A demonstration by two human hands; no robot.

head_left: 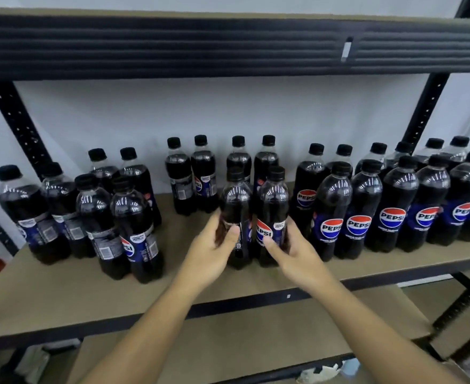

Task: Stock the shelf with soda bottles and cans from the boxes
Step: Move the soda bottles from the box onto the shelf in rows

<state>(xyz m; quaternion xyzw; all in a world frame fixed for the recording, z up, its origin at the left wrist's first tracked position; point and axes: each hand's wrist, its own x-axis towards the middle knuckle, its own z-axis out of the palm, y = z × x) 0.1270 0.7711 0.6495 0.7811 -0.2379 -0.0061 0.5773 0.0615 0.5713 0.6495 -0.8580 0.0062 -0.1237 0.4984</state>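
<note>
Left Pepsi bottle [235, 206] upright on shelf [62, 286], fingers of left hand [214, 245] curled round it; right Pepsi bottle [274, 206] just beside, gripped by right hand [292, 250]. Other bottles [389, 206] flank them.

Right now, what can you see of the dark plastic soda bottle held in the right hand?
The clear plastic soda bottle, holding dark cola, has a black cap and a dark blue label with a red, white and blue Pepsi logo. It is upright on the tan shelf board. The right hand grips its lower half, thumb across the label.
</note>
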